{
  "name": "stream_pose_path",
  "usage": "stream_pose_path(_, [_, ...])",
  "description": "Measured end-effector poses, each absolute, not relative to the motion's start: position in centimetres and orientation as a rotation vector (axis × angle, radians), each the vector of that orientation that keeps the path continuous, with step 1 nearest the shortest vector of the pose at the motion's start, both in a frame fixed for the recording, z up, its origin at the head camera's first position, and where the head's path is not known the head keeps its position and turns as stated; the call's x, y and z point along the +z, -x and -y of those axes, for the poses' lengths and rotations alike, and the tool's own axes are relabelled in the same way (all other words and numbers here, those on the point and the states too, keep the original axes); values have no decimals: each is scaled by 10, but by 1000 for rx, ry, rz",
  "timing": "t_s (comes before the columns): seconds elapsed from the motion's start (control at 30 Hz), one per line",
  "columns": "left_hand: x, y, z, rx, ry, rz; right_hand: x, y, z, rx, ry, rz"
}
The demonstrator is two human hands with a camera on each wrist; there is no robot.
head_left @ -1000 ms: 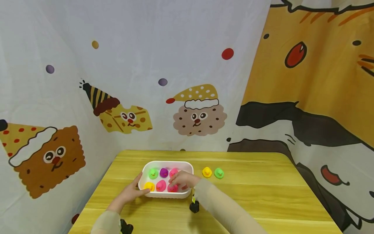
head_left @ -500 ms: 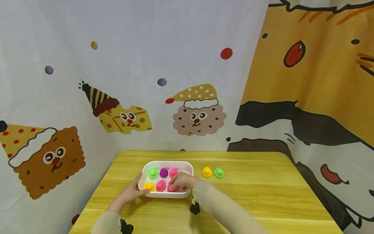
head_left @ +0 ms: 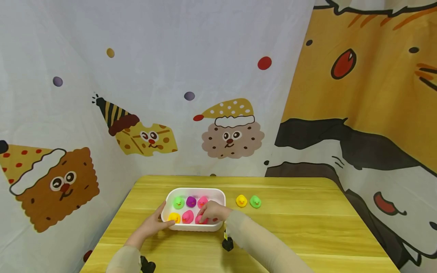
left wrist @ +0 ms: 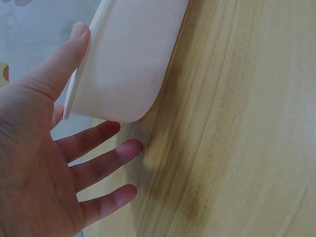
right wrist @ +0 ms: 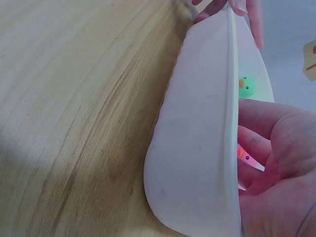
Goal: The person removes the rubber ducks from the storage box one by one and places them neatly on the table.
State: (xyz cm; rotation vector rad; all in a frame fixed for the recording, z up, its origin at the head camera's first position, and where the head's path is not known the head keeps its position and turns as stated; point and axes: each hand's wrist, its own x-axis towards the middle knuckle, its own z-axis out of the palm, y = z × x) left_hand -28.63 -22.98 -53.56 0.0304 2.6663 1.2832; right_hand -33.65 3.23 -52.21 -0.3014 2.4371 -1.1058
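A white plastic tray (head_left: pixel 196 227) sits on the table, holding several small rubber ducks. In its back row are a green duck (head_left: pixel 178 202), a purple duck (head_left: pixel 190 201) and a pink duck (head_left: pixel 202 201). Along the front lie a yellow duck (head_left: pixel 174 217), a pink duck (head_left: pixel 187 217) and another pink duck (head_left: pixel 200 219). My right hand (head_left: pixel 215 210) reaches inside and pinches this last duck; its fingertips are partly hidden. My left hand (head_left: pixel 151 224) rests on the tray's left end, thumb along the rim, the other fingers spread and fairly straight in the left wrist view.
Right of the tray, a yellow duck (head_left: pixel 241 201) and a green duck (head_left: pixel 255 201) stand on the wooden table (head_left: pixel 307 227). Behind the table hangs a white cloth (head_left: pixel 153 76) printed with cartoon figures. A small red patch beneath my right hand is unclear.
My right fingers have drawn closer together on the front pink duck. My left hand and the tray stay in place, as do the two ducks on the table.
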Motion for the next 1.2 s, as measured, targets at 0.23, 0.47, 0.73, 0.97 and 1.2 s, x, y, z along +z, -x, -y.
stream_pose_path(0.23, [-537,287,231,1275,-53,-2677,-519,339,-33,-1115,368,-2448])
stream_pose_path(0.47, [-538,287,231,1298,-45,-2659,-513,342,-37,-1154,400,-2464])
stream_pose_path(0.73, [-539,288,232,1300,-46,-2653,-504,341,-43,-1197,453,-2423])
stream_pose_path(0.97, [-541,289,233,1295,-55,-2663,-499,341,-47,-1181,489,-2426])
stream_pose_path(1.2, [-540,289,234,1281,-67,-2674,-498,348,-56,-1198,509,-2391])
